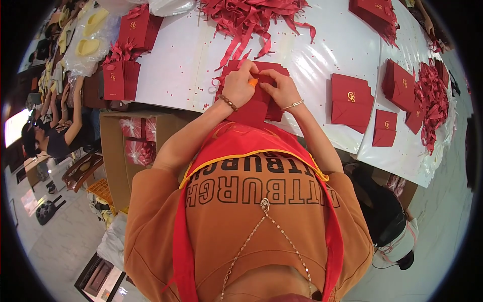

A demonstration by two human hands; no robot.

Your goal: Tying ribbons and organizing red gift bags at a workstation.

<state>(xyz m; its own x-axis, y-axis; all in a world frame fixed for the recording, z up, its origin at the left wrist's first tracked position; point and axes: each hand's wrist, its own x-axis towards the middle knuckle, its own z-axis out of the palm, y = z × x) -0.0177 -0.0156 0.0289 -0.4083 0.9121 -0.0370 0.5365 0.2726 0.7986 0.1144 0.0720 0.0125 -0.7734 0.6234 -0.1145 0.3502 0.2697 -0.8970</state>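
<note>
In front of me at the table edge lies a fanned pile of flat red paper bags [251, 109]. My left hand [239, 86], with a beaded bracelet at the wrist, is closed over the pile. A small orange object [253, 82] sticks out from its fingers; its kind I cannot make out. Close beside it, my right hand [283, 91], with a thin bangle, bends its thumb and fingers together at the upper part of the top bag. The fingertips of both hands nearly meet, and what lies between them is partly hidden.
A heap of red ribbons [251, 20] lies beyond my hands. Stacks of red bags [352, 103] stand to the right, near more ribbons [431, 100]. Further bags [121, 80] sit at the left. An open cardboard box [113, 151] stands below the left table edge. People work at far left.
</note>
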